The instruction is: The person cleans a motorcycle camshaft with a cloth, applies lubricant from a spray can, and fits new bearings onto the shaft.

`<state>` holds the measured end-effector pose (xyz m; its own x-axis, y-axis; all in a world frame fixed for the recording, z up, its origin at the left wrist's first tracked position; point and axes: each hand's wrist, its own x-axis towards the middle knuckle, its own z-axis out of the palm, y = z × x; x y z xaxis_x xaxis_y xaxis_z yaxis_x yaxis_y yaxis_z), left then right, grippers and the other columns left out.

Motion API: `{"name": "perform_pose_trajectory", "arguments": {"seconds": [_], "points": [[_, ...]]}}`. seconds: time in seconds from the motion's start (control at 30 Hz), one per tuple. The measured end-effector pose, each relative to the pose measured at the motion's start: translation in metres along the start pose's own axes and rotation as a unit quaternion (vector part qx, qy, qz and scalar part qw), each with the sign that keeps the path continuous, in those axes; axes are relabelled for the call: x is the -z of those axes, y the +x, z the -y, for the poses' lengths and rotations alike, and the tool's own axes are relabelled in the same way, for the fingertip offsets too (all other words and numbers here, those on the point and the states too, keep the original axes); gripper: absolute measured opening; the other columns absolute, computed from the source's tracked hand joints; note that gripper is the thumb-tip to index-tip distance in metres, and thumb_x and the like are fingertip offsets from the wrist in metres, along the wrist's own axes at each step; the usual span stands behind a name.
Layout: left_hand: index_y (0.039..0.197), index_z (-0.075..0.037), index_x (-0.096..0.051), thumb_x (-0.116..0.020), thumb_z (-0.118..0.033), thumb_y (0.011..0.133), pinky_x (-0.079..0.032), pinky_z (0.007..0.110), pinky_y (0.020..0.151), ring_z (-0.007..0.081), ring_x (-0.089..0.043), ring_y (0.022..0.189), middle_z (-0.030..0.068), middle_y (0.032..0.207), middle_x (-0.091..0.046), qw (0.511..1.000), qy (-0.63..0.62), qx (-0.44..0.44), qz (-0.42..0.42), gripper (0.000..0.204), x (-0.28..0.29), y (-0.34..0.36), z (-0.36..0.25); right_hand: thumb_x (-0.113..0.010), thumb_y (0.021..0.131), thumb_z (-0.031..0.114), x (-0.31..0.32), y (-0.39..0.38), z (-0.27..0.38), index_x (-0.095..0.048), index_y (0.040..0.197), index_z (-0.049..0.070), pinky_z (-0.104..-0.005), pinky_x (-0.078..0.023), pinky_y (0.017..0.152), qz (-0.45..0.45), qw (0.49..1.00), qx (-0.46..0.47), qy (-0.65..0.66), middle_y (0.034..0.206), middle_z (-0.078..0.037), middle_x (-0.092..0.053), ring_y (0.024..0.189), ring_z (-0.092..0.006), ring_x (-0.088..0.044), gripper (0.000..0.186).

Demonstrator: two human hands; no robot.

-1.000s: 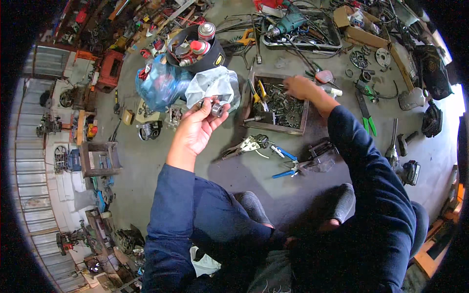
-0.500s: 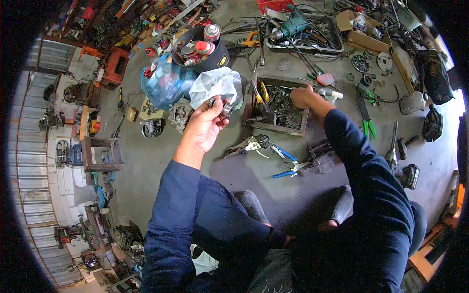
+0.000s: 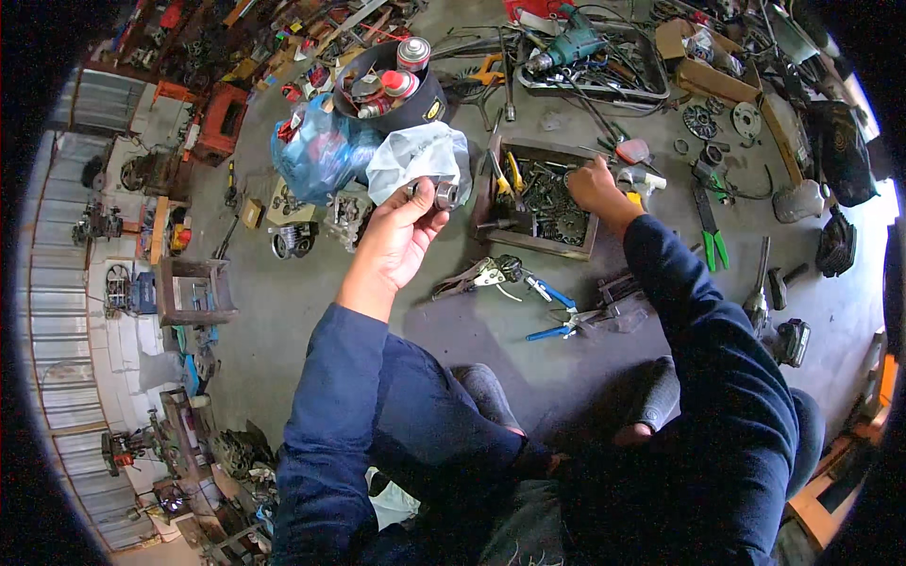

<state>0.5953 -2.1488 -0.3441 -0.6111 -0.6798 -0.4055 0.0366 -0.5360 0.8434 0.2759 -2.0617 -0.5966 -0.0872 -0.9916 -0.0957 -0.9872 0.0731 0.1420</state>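
Note:
My left hand (image 3: pixel 401 241) is closed on a small metal cylindrical part (image 3: pixel 446 193), held up in front of a white translucent plastic bag (image 3: pixel 415 151). My right hand (image 3: pixel 595 189) is over the right side of a wooden box (image 3: pixel 557 245) of small metal parts, its fingers drawn together; what they hold is too small or hidden to make out. Yellow-handled pliers (image 3: pixel 512 173) stand tilted at the box's left end. Cutting and crimping tools (image 3: pixel 491 274) and blue-handled pliers (image 3: pixel 547 333) lie on the floor just below the box.
A blue bag (image 3: pixel 311 160) and a black bucket (image 3: pixel 411 113) with spray cans are at the upper left. A tray with a drill (image 3: pixel 566 52), a cardboard box (image 3: pixel 717 80), green-handled cutters (image 3: pixel 708 236) and assorted parts spread across the back and right. My legs are below.
My right hand has shifted slightly within the box's right side, its fingers drawing closer together. My left hand still holds the metal part, a little higher in the picture than half a second earlier.

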Motion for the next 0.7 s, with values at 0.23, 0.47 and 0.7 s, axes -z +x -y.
{"name": "perform_pose_trajectory", "arguments": {"seconds": [0.23, 0.47, 0.7], "points": [[0.108, -0.005, -0.065, -0.068, -0.023, 0.092, -0.056, 0.026, 0.078, 0.0152, -0.065, 0.092, 0.0050, 0.102, -0.068, 0.997, -0.072, -0.021, 0.024, 0.024, -0.004, -0.003, -0.003, -0.060, 0.082, 0.028, -0.003, -0.012, 0.004, -0.075, 0.083, 0.019, -0.0437, -0.033, 0.083, -0.003, 0.999, -0.023, -0.030, 0.089, 0.000, -0.073, 0.089, -0.0226, -0.063, 0.017], [0.104, -0.007, -0.067, -0.069, -0.023, 0.091, -0.057, 0.026, 0.076, 0.0152, -0.065, 0.091, 0.0046, 0.100, -0.069, 0.998, -0.046, -0.021, 0.045, 0.021, -0.014, -0.004, -0.005, -0.068, 0.070, 0.021, -0.017, -0.013, -0.022, -0.064, 0.068, 0.019, -0.0461, -0.030, 0.069, -0.025, 0.998, 0.052, 0.027, 0.071, 0.000, -0.061, 0.077, -0.0241, -0.058, 0.004], [0.107, -0.006, -0.067, -0.070, -0.023, 0.091, -0.057, 0.027, 0.076, 0.0145, -0.064, 0.093, 0.0044, 0.104, -0.067, 0.998, -0.042, -0.027, 0.026, 0.024, -0.005, -0.006, -0.005, -0.067, 0.074, 0.019, 0.015, -0.005, -0.004, -0.075, 0.083, 0.015, -0.0486, -0.035, 0.072, 0.108, 0.994, 0.011, 0.028, 0.091, -0.005, -0.073, 0.089, -0.0263, -0.068, 0.013]]}}
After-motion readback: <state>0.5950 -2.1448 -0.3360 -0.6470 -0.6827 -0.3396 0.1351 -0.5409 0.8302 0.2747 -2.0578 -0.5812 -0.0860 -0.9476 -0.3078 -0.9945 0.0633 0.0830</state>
